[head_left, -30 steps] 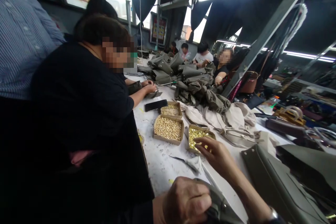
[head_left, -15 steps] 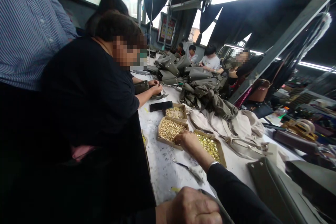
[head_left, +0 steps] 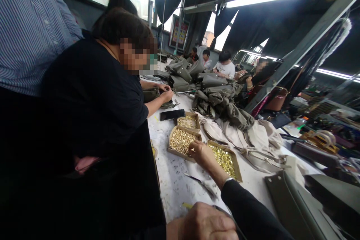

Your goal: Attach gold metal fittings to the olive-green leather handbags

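My right hand (head_left: 201, 154) reaches forward with its fingers bent together at the right side of a cardboard box of small gold rivets (head_left: 180, 140). The fingertips are down among the pieces, and whatever they pinch is too small to make out. Under my right wrist, a second box holds shiny gold metal pieces (head_left: 225, 159). My left hand (head_left: 209, 223) is curled closed at the bottom edge, over a dark grey leather-like piece (head_left: 233, 222) whose edge shows beside it. The fingertips of my left hand are hidden. Between my hands lies a pointed metal tool with a pale wrapped handle (head_left: 206, 186).
Beyond stand a smaller box of gold pieces (head_left: 188, 121) and a black phone (head_left: 172, 114). A co-worker in black (head_left: 98, 93) handles a grey piece at left. Beige straps (head_left: 258, 138), heaped grey bags (head_left: 222, 107) and a grey-green bag (head_left: 300, 202) lie along the right.
My right hand has stayed at the rivet box, its fingers shifting slightly right. The left hand has barely moved. Farther back, a co-worker at right has raised their hands.
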`<state>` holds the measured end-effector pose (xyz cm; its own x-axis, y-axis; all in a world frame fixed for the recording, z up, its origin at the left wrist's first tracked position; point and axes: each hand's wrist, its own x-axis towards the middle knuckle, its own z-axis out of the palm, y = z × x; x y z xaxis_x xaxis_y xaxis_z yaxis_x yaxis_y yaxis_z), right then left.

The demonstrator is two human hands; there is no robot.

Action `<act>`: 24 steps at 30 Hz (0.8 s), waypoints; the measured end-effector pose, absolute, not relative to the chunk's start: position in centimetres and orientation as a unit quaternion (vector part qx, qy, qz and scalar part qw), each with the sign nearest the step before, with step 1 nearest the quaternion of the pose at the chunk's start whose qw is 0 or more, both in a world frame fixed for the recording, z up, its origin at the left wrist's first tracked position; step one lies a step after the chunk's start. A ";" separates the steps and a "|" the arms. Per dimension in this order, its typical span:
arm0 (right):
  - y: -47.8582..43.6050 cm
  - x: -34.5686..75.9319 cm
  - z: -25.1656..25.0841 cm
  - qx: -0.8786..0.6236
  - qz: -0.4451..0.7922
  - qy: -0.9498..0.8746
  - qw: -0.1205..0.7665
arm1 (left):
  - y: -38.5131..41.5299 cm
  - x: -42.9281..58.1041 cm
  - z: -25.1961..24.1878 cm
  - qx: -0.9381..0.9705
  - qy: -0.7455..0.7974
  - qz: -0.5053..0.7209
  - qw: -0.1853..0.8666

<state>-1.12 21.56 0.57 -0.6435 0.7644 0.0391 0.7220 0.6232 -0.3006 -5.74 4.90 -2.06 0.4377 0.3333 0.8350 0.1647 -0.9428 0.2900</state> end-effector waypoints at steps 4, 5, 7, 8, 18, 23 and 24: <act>22.0 -0.8 0.2 -0.405 0.200 -0.881 0.141 | 4.9 -5.7 -1.7 0.830 0.146 0.534 0.074; 22.1 -0.7 0.1 -0.400 0.224 -0.875 0.158 | 4.9 -5.7 -1.6 0.827 0.149 0.537 0.076; 22.2 -0.5 0.2 -0.390 0.279 -0.857 0.192 | 4.8 -5.7 -1.4 0.823 0.150 0.542 0.082; 22.2 -0.3 0.4 -0.383 0.308 -0.845 0.209 | 4.8 -5.7 -1.3 0.824 0.149 0.540 0.087; 16.2 6.5 7.3 -0.357 0.456 -0.751 0.316 | 4.5 -6.5 -0.9 0.813 0.172 0.539 0.138; 8.8 13.1 11.4 -0.355 0.341 -0.822 0.285 | 3.7 -8.0 1.4 0.825 0.170 0.523 0.135; 7.4 14.0 11.9 -0.358 0.310 -0.839 0.270 | 3.6 -8.1 1.9 0.828 0.162 0.522 0.127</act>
